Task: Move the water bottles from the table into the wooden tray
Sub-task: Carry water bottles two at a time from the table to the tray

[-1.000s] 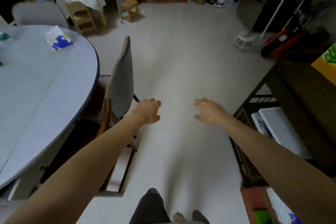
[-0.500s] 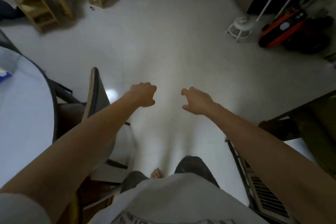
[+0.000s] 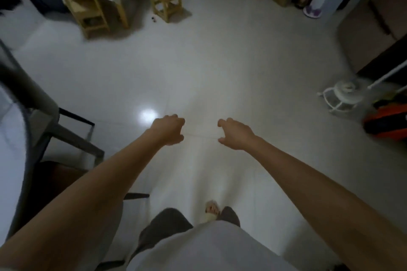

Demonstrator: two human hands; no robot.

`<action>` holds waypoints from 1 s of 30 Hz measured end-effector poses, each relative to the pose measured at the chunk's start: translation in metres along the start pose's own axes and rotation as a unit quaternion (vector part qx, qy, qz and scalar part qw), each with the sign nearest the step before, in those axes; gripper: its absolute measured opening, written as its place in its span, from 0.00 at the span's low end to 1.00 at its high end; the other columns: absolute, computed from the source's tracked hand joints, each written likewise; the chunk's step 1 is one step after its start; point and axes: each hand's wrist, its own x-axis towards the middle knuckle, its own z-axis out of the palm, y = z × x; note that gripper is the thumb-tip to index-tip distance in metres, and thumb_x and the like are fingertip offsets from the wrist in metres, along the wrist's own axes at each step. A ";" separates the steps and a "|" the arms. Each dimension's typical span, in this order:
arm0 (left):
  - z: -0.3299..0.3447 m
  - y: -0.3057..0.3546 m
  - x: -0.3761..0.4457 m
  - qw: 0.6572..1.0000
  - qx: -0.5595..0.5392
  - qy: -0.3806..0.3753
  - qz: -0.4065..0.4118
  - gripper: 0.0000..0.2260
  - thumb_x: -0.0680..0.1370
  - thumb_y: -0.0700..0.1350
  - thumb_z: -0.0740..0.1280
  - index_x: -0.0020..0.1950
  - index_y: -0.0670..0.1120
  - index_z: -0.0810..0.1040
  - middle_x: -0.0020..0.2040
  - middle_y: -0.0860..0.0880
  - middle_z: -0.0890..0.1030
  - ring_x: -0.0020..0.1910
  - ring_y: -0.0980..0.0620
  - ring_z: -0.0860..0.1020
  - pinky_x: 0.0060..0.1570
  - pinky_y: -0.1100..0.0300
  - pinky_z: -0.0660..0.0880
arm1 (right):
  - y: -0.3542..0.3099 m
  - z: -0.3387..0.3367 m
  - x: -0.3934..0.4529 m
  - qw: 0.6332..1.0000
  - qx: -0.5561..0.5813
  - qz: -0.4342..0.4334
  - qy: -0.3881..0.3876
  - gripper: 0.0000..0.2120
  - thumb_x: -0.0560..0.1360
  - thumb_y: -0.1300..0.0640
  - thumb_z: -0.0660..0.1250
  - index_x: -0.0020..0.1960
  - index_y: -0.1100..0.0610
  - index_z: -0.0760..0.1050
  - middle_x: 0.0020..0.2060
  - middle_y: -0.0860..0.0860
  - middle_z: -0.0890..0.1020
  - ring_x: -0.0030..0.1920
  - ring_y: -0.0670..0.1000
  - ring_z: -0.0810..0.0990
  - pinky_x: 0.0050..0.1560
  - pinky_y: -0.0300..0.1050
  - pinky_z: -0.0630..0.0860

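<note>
Hands lead here with nothing in them: the left hand point(image 3: 167, 130) and right hand point(image 3: 236, 134) reach forward over the pale floor point(image 3: 220, 68), fingers loosely curled, gripping nothing. No water bottle and no wooden tray appear anywhere; only the table edge point(image 3: 13, 130) shows, well to the left of the left fingers. Risk lies underfoot: the chair point(image 3: 66, 130) below the left fingers could catch a shin, since motion blurs the scene.

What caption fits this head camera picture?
Both empty hands, left hand and right hand, reach over a shiny floor.
</note>
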 end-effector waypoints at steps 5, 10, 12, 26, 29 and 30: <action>-0.032 -0.065 0.069 0.996 -0.045 -0.006 -0.079 0.20 0.78 0.49 0.64 0.68 0.45 0.70 0.65 0.45 0.73 0.63 0.43 0.73 0.55 0.51 0.71 | -0.029 -0.069 0.126 0.995 -0.049 -0.085 -0.017 0.25 0.79 0.51 0.64 0.72 0.56 0.63 0.66 0.57 0.70 0.62 0.59 0.74 0.56 0.49 0.72; -0.045 -0.155 0.138 0.985 -0.080 -0.007 -0.150 0.20 0.78 0.49 0.64 0.68 0.45 0.70 0.65 0.45 0.72 0.62 0.43 0.73 0.55 0.51 0.72 | -0.088 -0.113 0.251 0.982 -0.092 -0.163 -0.022 0.24 0.79 0.50 0.63 0.71 0.57 0.64 0.66 0.57 0.70 0.61 0.59 0.74 0.55 0.49 0.72; -0.057 -0.197 0.155 0.980 -0.093 -0.014 -0.176 0.20 0.78 0.49 0.65 0.68 0.45 0.70 0.65 0.45 0.72 0.62 0.43 0.73 0.54 0.51 0.72 | -0.119 -0.133 0.292 0.977 -0.104 -0.184 -0.035 0.23 0.79 0.50 0.63 0.71 0.58 0.64 0.65 0.57 0.70 0.61 0.58 0.74 0.54 0.49 0.72; -0.088 -0.450 0.147 0.833 -0.270 0.030 -0.481 0.21 0.79 0.51 0.63 0.70 0.45 0.68 0.66 0.43 0.70 0.64 0.41 0.71 0.58 0.46 0.71 | -0.429 -0.207 0.522 0.832 -0.257 -0.485 -0.084 0.23 0.78 0.51 0.63 0.70 0.57 0.64 0.63 0.57 0.71 0.60 0.58 0.74 0.53 0.49 0.72; -0.088 -0.478 0.124 0.755 -0.314 0.050 -0.574 0.19 0.78 0.50 0.63 0.67 0.45 0.70 0.65 0.43 0.70 0.63 0.41 0.71 0.57 0.46 0.71 | -0.504 -0.206 0.542 0.767 -0.297 -0.559 -0.103 0.23 0.78 0.52 0.63 0.70 0.57 0.64 0.65 0.57 0.71 0.62 0.58 0.74 0.55 0.50 0.73; -0.087 -0.486 0.115 0.727 -0.327 0.062 -0.601 0.18 0.78 0.48 0.63 0.66 0.45 0.70 0.64 0.43 0.71 0.63 0.41 0.72 0.57 0.47 0.71 | -0.526 -0.207 0.545 0.747 -0.308 -0.580 -0.107 0.23 0.78 0.52 0.64 0.70 0.56 0.65 0.66 0.56 0.71 0.62 0.58 0.73 0.56 0.50 0.73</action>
